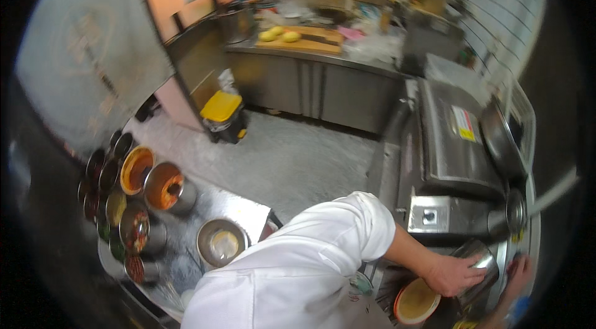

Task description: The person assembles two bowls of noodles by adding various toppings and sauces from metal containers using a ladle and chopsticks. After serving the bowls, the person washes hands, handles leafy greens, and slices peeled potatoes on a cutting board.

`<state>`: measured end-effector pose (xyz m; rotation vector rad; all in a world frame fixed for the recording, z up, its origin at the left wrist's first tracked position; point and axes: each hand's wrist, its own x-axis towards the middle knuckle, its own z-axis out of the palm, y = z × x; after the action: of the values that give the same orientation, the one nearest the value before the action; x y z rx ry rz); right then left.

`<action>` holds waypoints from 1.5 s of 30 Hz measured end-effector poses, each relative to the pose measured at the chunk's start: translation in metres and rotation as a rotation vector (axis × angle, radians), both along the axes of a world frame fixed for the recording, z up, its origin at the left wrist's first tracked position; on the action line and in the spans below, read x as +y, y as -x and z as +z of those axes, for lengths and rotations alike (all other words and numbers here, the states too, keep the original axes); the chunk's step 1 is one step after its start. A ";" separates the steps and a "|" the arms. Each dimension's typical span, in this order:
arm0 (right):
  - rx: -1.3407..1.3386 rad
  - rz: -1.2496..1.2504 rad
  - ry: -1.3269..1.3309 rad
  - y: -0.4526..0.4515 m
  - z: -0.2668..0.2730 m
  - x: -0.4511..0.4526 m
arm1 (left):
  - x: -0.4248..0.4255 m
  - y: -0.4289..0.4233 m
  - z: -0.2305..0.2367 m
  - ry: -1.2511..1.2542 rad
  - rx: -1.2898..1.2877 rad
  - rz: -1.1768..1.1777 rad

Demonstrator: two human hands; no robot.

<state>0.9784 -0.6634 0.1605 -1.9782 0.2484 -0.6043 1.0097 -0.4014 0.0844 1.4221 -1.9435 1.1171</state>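
My left hand (454, 276), reaching out from a white sleeve, has its fingers on a shiny metal cylindrical container (482, 266) at the lower right. Just below this hand sits a white bowl with an orange rim (397, 312), holding pale yellowish contents. My right hand (519, 273) is at the far right edge, beyond the metal container, with something blue near its wrist. It is blurred, and whether it holds anything cannot be made out. A metal control box with a dark knob (429, 216) lies above the left hand.
Metal pots of food (170, 189) crowd a steel table at left, near a metal bowl (221, 241). A lidded steel appliance (451, 143) and a wok (500, 140) stand at right. A yellow-lidded bin (222, 106) stands on the floor. Behind, a cutting board (321, 45) holds yellow produce.
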 end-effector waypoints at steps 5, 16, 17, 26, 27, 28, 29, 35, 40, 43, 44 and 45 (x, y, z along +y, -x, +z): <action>0.209 -0.170 0.525 0.033 0.028 0.022 | 0.018 -0.006 0.013 0.148 0.006 0.244; -0.462 -0.114 1.127 -0.030 0.014 0.051 | 0.059 -0.082 0.022 0.395 0.970 0.542; -0.405 0.097 0.830 -0.037 0.017 0.066 | 0.062 -0.086 0.021 0.338 1.041 0.575; 0.200 0.381 0.382 0.012 -0.005 0.126 | 0.085 -0.044 0.002 0.393 1.188 0.836; 0.182 0.408 0.296 0.015 -0.021 0.129 | 0.092 -0.032 -0.002 0.387 1.176 0.855; 0.196 0.465 0.272 0.017 -0.029 0.124 | 0.091 -0.024 -0.002 0.392 1.185 0.871; 0.210 0.521 0.247 0.020 -0.043 0.123 | 0.095 -0.014 -0.004 0.396 1.194 0.888; 0.109 0.376 0.355 0.021 -0.087 0.114 | 0.123 0.021 -0.002 0.328 1.216 0.928; 0.145 0.421 0.419 0.018 -0.095 0.123 | 0.141 0.027 0.000 0.295 1.238 0.922; 0.100 0.405 0.476 0.025 -0.089 0.134 | 0.145 0.029 -0.003 0.350 1.240 0.999; 0.087 0.398 0.493 0.028 -0.085 0.138 | 0.144 0.030 -0.005 0.307 1.267 0.920; 0.074 0.392 0.509 0.033 -0.082 0.143 | 0.142 0.032 -0.007 0.315 1.274 0.892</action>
<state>0.9456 -0.5204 0.0787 -2.4533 -0.2754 -0.3577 0.9782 -0.2590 0.0769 2.0661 -0.2294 0.4532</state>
